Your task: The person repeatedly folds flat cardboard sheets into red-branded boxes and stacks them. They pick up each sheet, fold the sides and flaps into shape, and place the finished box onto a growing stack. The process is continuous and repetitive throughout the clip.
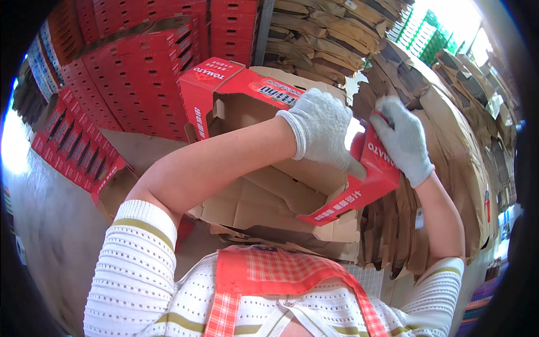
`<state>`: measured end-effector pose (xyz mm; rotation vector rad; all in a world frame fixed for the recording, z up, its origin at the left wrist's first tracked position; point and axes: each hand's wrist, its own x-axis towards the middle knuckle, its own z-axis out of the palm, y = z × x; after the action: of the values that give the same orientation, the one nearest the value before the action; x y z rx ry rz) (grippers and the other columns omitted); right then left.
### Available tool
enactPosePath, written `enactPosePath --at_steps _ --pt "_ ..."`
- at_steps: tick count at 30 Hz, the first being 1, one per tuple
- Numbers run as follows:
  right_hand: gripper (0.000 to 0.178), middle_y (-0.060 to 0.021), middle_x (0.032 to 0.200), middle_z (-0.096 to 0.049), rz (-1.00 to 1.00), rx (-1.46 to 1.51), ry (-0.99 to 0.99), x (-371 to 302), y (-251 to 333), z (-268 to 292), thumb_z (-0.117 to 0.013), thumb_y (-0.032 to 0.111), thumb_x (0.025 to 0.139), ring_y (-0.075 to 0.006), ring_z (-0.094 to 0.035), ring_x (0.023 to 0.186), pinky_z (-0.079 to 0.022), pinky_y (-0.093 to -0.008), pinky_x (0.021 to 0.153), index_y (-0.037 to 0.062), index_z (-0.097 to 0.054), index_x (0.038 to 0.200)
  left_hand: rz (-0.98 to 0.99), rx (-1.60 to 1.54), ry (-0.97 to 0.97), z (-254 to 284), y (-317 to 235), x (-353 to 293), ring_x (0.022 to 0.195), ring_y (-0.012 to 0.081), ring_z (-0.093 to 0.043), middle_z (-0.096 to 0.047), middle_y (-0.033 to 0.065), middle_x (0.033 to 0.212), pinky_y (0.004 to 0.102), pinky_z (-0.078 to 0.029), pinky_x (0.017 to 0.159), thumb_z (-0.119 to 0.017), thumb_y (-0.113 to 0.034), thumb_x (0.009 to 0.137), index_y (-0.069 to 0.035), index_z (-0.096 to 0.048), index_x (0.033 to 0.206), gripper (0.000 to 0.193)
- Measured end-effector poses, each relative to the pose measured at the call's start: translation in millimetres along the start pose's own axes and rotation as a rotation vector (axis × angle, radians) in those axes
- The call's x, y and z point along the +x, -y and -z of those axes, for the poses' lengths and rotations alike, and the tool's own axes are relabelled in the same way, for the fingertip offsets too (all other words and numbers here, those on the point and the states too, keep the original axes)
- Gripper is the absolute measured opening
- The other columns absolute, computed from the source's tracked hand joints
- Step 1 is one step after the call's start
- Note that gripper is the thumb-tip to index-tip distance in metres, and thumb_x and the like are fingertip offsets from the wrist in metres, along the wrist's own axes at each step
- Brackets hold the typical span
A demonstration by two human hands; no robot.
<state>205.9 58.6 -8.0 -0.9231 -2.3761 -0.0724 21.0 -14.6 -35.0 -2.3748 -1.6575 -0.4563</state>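
Observation:
A red cardboard tomato box (224,90) lies before me, part folded, with its plain brown inside facing up. My left hand (324,129), in a pale grey knit glove, reaches across the box with its fingers closed on the right end panel's inner side. At that same end, my right hand (401,137), gloved alike, grips the red panel (377,160) from outside, near its upper edge. Some of the left fingertips are hidden behind the glove and the panel. Brown flaps (241,205) spread out along the near side of the box.
Tall stacks of red boxes (135,73) rise at the far left, with a lower row of red boxes (76,146) on the floor (48,224). Flattened brown cardboard (314,39) is piled at the back, and more cardboard (449,146) stands close along the right.

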Motion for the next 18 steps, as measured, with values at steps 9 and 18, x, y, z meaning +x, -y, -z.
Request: enactPosePath --at_steps 9,18 --pt "0.033 -0.0171 0.069 -0.065 0.438 -0.433 0.36 32.4 -15.4 -0.8 -0.052 0.026 0.093 -0.0364 -0.064 0.065 -0.05 -0.0461 0.06 0.0056 -0.063 0.07 0.004 -0.096 -0.051 -1.2 -0.1 -8.5 0.075 0.0274 -0.067 -0.066 0.0147 0.075 0.0366 -0.048 0.071 -0.06 -0.089 0.053 0.0 -0.069 0.084 0.095" --pt "0.015 -0.0097 0.087 -0.069 0.159 -0.088 0.388 52.0 -2.5 -49.3 -0.06 0.013 0.081 -0.0259 -0.067 0.088 -0.053 -0.0359 0.078 0.0091 -0.07 0.091 -0.006 -0.62 -0.536 -15.6 -1.6 -24.2 0.116 0.0354 -0.056 -0.059 0.0226 0.119 0.0411 -0.039 0.102 -0.075 -0.068 0.065 0.006 -0.05 0.129 0.101"
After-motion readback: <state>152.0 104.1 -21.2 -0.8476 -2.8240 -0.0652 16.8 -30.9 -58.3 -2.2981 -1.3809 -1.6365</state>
